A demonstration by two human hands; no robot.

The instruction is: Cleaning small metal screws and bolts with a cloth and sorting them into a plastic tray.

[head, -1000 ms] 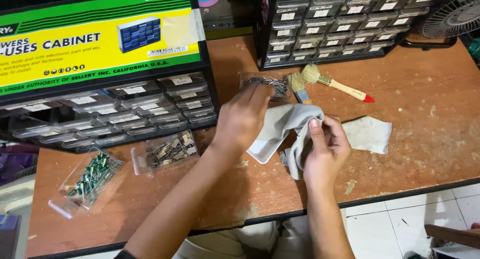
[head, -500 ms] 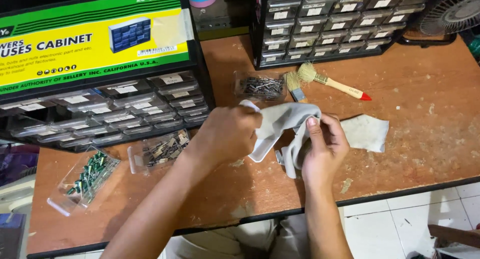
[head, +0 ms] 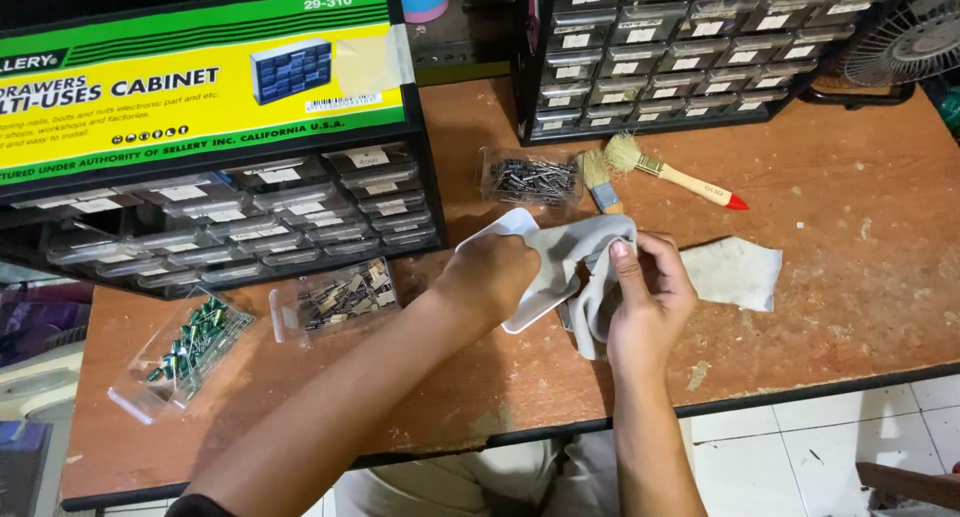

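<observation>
Over a worn orange-brown wooden table (head: 850, 277), both my hands grip one grey cloth (head: 565, 257). My left hand (head: 495, 272) is closed on its left part, knuckles up. My right hand (head: 648, 292) pinches its right fold, thumb on top. Something may be wrapped inside the cloth, but it is hidden. A clear plastic drawer with dark small parts (head: 530, 177) lies just behind the cloth.
Two brushes lie behind the cloth: a short blue-handled one (head: 602, 182) and a wooden one with a red tip (head: 680, 177). A pale rag (head: 735, 272) sits to the right. Two clear drawers of components (head: 335, 297) (head: 180, 357) lie left. Two small-parts cabinets (head: 230, 217) (head: 680, 57) stand behind.
My left hand drew back from the clear drawer of dark parts, left it on the table, and came down onto the cloth. My right hand kept its grip.
</observation>
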